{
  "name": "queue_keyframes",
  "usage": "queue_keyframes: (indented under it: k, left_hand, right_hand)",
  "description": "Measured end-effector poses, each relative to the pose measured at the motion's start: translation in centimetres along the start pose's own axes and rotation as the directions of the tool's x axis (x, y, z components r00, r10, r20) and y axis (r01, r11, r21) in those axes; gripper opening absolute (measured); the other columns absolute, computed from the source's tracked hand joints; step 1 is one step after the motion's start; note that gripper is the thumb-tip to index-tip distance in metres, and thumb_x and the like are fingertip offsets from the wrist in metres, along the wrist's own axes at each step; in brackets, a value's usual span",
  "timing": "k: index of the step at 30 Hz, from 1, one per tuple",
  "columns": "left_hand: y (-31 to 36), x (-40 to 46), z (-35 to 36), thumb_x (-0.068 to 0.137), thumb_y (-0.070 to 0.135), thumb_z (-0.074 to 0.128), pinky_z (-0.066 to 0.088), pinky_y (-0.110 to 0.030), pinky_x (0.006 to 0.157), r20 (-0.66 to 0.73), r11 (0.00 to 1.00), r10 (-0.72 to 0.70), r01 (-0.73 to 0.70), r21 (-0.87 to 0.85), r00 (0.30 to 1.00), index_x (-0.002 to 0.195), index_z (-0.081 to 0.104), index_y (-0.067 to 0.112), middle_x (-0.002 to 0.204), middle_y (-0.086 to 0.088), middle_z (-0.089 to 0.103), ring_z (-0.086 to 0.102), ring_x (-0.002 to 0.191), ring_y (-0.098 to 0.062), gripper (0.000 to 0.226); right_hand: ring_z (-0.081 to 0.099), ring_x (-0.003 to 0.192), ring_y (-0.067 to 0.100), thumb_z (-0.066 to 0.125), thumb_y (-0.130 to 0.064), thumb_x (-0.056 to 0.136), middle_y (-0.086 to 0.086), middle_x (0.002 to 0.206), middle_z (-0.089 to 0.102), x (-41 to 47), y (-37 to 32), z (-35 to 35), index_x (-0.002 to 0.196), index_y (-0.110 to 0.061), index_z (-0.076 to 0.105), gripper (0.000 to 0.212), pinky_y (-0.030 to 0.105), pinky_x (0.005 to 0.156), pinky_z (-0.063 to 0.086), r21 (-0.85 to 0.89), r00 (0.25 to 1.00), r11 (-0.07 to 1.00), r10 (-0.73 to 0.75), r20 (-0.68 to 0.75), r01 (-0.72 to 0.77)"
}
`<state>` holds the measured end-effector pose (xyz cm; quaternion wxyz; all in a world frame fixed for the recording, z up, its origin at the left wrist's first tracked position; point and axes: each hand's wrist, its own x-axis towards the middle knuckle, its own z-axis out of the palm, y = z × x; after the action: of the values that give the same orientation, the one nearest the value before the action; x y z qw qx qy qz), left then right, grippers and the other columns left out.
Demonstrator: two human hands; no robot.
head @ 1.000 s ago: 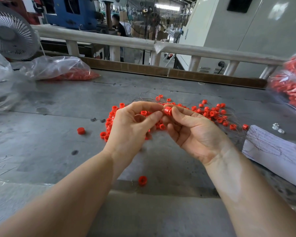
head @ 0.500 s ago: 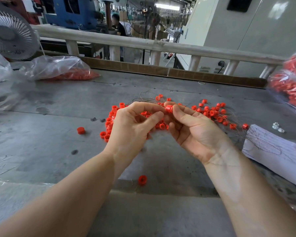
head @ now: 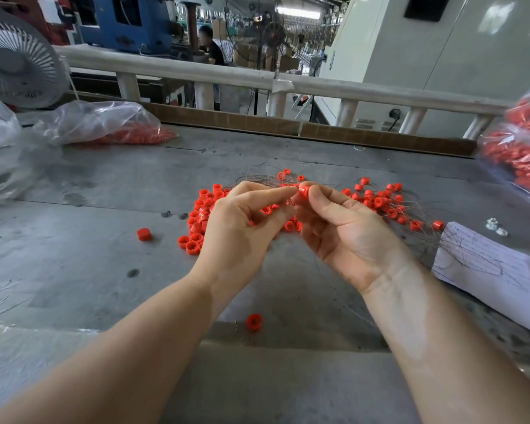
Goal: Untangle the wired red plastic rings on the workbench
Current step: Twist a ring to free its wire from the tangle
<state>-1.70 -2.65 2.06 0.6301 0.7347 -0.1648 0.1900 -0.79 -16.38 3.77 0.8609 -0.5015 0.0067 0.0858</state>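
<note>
A tangle of small red plastic rings (head: 377, 201) on thin wires lies spread across the middle of the grey workbench (head: 74, 246). A loose heap of rings (head: 199, 221) sits to its left. My right hand (head: 343, 237) pinches one red ring (head: 303, 191) between thumb and forefinger, lifted above the heap. My left hand (head: 242, 237) meets it fingertip to fingertip and pinches the thin wire beside that ring. Both hands hide part of the pile under them.
Single rings lie at the left (head: 143, 234) and near the front edge (head: 254, 322). A printed paper sheet (head: 496, 270) lies right, with white parts (head: 496, 228) behind it. Clear bags of red rings sit far left (head: 110, 127) and far right (head: 523, 154). A fan (head: 16, 62) stands behind.
Both hands have risen slightly and drawn closer at the fingertips. The ring stays pinched in my right hand, and my left forefinger now reaches up to it.
</note>
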Motion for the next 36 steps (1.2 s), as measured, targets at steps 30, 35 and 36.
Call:
queue_keyframes:
  k: [30,35,36]
  left_hand:
    - [0.1,0.0,0.1,0.081,0.010,0.070,0.040,-0.013,0.047,-0.003,0.998,-0.049,0.049,-0.025,0.999,0.089,0.068,0.039,0.086,0.010,0.058,0.048,0.054,-0.003,0.031]
    - [0.5,-0.1,0.0,0.080,0.008,0.071,0.036,-0.010,0.040,0.003,0.993,-0.102,0.102,-0.064,0.995,0.081,0.068,0.036,0.067,0.010,0.058,0.047,0.047,0.001,0.028]
    - [0.5,-0.1,0.0,0.081,0.007,0.070,0.035,-0.010,0.039,0.006,0.989,-0.121,0.121,-0.087,0.993,0.079,0.068,0.034,0.061,0.012,0.059,0.046,0.045,0.002,0.027]
  right_hand:
    - [0.059,0.047,0.003,0.065,-0.016,0.064,-0.005,0.060,0.065,-0.2,0.5,0.4,0.076,-0.017,0.063,0.012,0.012,0.041,0.041,-0.116,1.000,0.993,-0.021,0.020,0.023]
    - [0.060,0.050,0.003,0.066,-0.022,0.064,-0.005,0.061,0.067,-0.5,0.6,0.5,0.075,-0.018,0.062,0.012,0.012,0.041,0.041,-0.208,0.998,0.976,-0.053,0.022,0.057]
    - [0.061,0.051,0.003,0.067,-0.023,0.066,-0.005,0.063,0.067,-0.5,0.6,0.5,0.075,-0.018,0.062,0.011,0.012,0.041,0.041,-0.233,0.997,0.970,-0.067,0.023,0.071]
